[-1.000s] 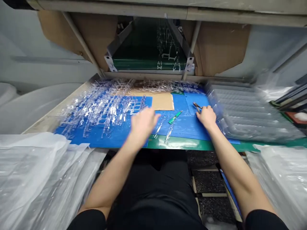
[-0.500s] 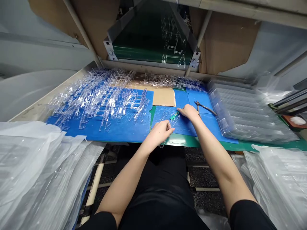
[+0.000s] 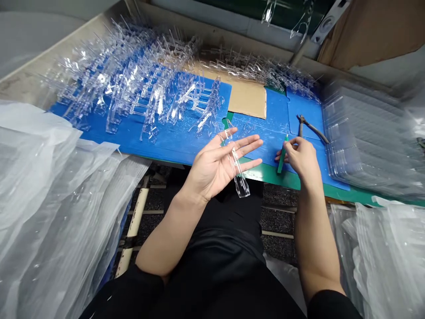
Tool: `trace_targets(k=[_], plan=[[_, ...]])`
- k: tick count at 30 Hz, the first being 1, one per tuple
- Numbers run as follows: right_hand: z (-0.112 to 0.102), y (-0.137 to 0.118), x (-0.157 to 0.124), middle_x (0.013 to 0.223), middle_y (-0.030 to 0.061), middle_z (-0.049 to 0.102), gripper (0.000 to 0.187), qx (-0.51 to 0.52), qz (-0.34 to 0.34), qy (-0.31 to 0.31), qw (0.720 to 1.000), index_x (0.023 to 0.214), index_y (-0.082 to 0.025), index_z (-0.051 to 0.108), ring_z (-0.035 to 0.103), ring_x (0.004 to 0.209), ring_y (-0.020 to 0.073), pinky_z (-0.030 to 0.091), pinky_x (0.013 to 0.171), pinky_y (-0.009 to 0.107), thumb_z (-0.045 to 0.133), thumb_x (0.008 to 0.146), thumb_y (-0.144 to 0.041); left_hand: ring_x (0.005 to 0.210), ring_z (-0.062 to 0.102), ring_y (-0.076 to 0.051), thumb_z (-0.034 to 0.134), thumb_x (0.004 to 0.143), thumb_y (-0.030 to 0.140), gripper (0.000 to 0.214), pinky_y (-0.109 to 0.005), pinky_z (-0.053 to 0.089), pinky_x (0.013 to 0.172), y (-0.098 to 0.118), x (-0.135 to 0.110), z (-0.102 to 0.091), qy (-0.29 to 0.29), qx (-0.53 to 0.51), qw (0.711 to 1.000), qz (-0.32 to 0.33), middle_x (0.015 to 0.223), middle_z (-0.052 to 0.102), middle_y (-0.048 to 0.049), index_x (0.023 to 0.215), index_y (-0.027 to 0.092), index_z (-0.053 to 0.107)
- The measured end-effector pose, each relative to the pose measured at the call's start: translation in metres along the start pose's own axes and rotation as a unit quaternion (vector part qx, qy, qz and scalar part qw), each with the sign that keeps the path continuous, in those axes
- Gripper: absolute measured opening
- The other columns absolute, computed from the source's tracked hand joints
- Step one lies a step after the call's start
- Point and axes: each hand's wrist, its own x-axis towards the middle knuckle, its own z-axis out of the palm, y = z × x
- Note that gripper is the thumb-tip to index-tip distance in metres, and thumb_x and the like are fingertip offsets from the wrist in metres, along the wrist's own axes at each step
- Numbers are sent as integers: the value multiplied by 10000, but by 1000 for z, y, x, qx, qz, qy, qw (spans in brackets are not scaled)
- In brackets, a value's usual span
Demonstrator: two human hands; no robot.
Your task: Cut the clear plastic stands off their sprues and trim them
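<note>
My left hand (image 3: 210,173) is turned palm up over the near edge of the bench. Its thumb pins a slim, clear plastic part (image 3: 242,187) against the fingers, which are otherwise spread; the part's broad end hangs below the palm. In my right hand (image 3: 303,160), pinched between thumb and fingers, is a green utility knife (image 3: 281,162) with its pale tip pointing up and away from me. Part of its handle is hidden by the fingers. A pair of pliers (image 3: 312,128) lies just beyond the right hand on the blue sheet (image 3: 275,108).
Many clear plastic mouldings (image 3: 159,99) cover the left and back of the bench. A cardboard piece (image 3: 247,98) lies mid-bench. Stacked clear trays (image 3: 375,141) stand at the right. White plastic bags hang at the left (image 3: 66,212) and right (image 3: 395,248). A green conveyor (image 3: 245,6) is behind.
My right hand has picked up the green knife from the blue sheet and drawn it back toward me. The left hand has turned palm up, showing the clear part. The view has tilted down.
</note>
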Motion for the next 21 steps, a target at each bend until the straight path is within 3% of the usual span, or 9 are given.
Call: trace_targets(k=[5,8,11,13,15,17,19,21], plan=[[-5,14,-39,819,65,777,262,87,4,11,996,931,-252,538,771,694,215,625,649,327,598,1015,-493,1455,642,-380,568,1029,125,316,-726,527,1154,3,-4,0,21,47,999,4,1363,747,-135,1323,237,538],[-9,22,-48,826,56,778,309,122,10,18,992,935,-250,556,770,699,209,608,642,314,652,986,-539,1426,663,-377,592,1038,173,326,-709,539,1139,4,-3,0,37,69,997,9,1347,746,-122,1346,257,524],[-16,28,-54,825,44,766,295,123,15,31,992,936,-254,565,752,703,205,573,652,317,659,990,-528,1271,745,-326,614,1017,196,360,-580,609,1060,5,-3,-3,36,102,994,19,1264,753,-102,1360,265,530],[-20,29,-61,814,30,731,277,124,2,42,991,938,-259,568,703,685,193,537,663,326,646,1007,-517,996,774,-243,652,977,212,372,-415,647,887,5,-7,-8,32,154,987,35,1106,745,-70,1337,264,574],[-20,26,-73,802,8,664,264,161,-18,45,986,948,-267,569,625,670,180,494,669,329,645,1019,-510,720,656,-163,692,956,272,354,-296,578,681,4,-15,-15,31,226,972,61,890,671,-25,1305,271,627],[-15,18,-90,788,-12,585,247,215,-31,28,976,980,-276,576,542,664,174,442,654,324,655,1028,-506,598,513,-139,695,987,405,338,-274,489,583,0,-25,-24,20,300,950,81,731,552,9,1300,281,659],[-6,5,-111,790,-12,544,226,241,-42,-14,970,1063,-286,621,503,680,183,405,649,329,629,1060,-512,579,463,-142,646,1032,546,379,-289,463,583,-6,-37,-34,8,367,924,104,679,487,22,1308,288,674],[3,-10,-131,811,3,559,258,234,-60,-56,969,1197,-306,683,516,710,200,399,669,345,567,1109,-520,603,491,-144,600,1068,586,369,-302,479,629,-11,-46,-42,-4,430,893,133,708,523,14,1270,292,696]])
